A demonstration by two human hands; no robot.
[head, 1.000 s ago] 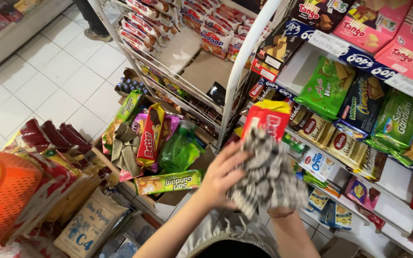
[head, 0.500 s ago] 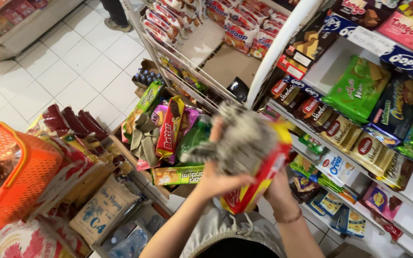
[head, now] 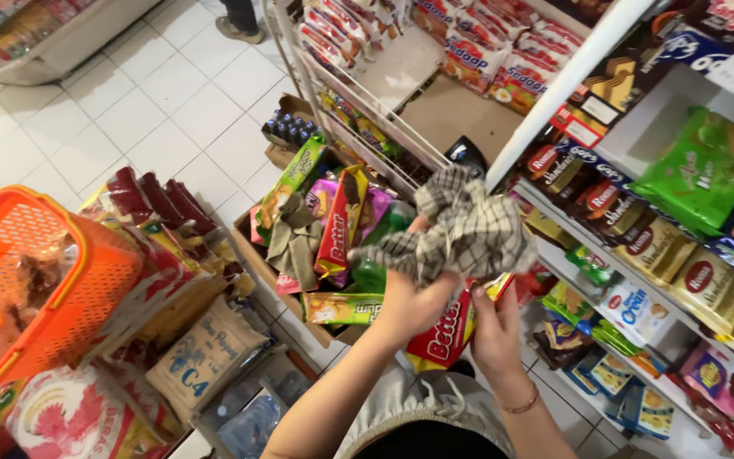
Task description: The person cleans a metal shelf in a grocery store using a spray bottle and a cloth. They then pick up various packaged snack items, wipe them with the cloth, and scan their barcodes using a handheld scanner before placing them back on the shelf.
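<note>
crumpled checked cloth (head: 460,228), red snack packet (head: 445,333), both hand-held

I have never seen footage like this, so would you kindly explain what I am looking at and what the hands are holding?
This is a single view from a camera worn on a person's head, looking down at their own two bare hands in a shop aisle. The left hand grips a checked cloth and presses it on a red snack packet, which the right hand holds from below. Behind them a cardboard box on the floor holds more snack packets. To the left sits an orange basket; on the right, white shelves carry biscuit packs.
</note>
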